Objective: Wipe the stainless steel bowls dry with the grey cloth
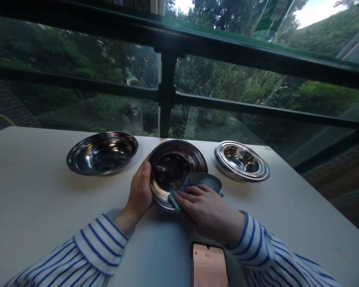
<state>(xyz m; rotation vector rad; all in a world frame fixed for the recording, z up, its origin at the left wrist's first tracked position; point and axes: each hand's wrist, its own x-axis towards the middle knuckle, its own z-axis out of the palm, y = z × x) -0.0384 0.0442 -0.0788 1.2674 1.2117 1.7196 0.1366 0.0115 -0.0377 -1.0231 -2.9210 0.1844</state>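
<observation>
A steel bowl (175, 167) sits in the middle of the white table (32, 191), tilted a little toward me. My left hand (140, 191) grips its left rim, thumb on the edge. My right hand (208, 209) presses a grey-blue cloth (202, 181) against the bowl's near right rim and inner wall, fingers curled over the cloth. Both sleeves are white with blue stripes.
A wider steel bowl (102, 152) stands to the left, and a stack of smaller steel bowls (241, 160) to the right. A phone (209, 265) with a lit screen lies at the near edge. Behind the table is a dark railing (166, 93) with glass panels.
</observation>
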